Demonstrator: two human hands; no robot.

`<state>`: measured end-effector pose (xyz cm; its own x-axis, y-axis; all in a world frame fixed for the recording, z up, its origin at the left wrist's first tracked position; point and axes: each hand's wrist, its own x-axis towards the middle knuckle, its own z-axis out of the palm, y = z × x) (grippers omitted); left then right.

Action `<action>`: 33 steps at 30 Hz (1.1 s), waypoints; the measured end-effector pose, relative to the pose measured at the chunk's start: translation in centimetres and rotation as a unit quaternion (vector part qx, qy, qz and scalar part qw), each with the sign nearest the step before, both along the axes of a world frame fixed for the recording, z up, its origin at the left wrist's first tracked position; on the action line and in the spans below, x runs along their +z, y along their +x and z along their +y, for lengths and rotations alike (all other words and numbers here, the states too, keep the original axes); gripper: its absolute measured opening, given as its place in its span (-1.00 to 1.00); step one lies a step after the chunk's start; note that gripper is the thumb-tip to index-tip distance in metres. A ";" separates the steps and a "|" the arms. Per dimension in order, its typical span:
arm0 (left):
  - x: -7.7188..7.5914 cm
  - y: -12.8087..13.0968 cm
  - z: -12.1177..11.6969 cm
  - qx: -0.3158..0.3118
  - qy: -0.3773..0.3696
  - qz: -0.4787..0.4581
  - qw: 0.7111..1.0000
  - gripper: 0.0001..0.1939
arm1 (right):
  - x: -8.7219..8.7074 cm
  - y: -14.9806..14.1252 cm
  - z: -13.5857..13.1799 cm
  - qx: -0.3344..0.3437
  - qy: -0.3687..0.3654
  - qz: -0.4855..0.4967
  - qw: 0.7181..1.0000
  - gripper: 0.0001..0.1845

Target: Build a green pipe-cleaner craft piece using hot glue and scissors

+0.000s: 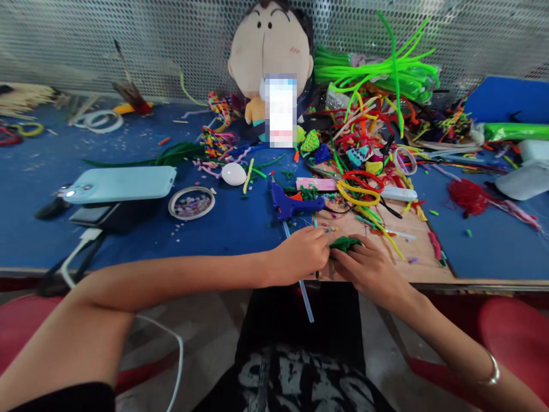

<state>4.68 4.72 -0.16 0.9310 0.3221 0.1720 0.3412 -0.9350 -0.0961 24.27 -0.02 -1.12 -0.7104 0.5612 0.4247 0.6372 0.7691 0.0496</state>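
My right hand (pixel 369 266) grips a small dark green fuzzy piece (pixel 345 244) at the table's front edge; it looks like shaped chenille stem. Just left of it, my left hand (pixel 303 254) is closed, fingertips pinched together beside the green piece. What the left fingers hold, if anything, is hidden. A blue hot glue gun (pixel 291 205) lies right behind the left hand. Its clear glue stick (pixel 306 300) passes under that hand and juts over the table edge. Both hands are over a brown board (pixel 422 252) strewn with scraps.
Yellow- and red-handled scissors (pixel 359 193) lie behind the hands. Chenille stems (pixel 373 74) pile up at the back right, near a plush doll (pixel 270 51). On the left are a light blue phone (pixel 124 184), a round dish of sequins (pixel 191 203) and a white cable (pixel 77 252).
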 end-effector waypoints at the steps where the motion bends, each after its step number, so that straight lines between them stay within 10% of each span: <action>1: 0.0 0.1 -0.2 -0.007 0.015 0.000 1.000 -0.80 | -0.2 0.1 0.0 -0.004 -0.005 0.013 1.000 -0.79; 20: -0.3 0.7 -1.9 -0.022 0.115 -0.028 0.993 -0.82 | -0.4 -0.4 -0.3 0.001 0.030 0.043 0.999 -0.81; 33: 0.0 0.5 -0.9 0.029 -0.052 0.045 0.997 -0.80 | 0.7 -0.1 0.5 0.018 -0.040 -0.014 0.999 -0.84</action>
<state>5.18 3.79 -0.19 0.9201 0.3884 0.0512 0.3902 -0.9202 -0.0315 24.20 0.45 -0.41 -0.7414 0.5668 0.3592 0.6090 0.7932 0.0054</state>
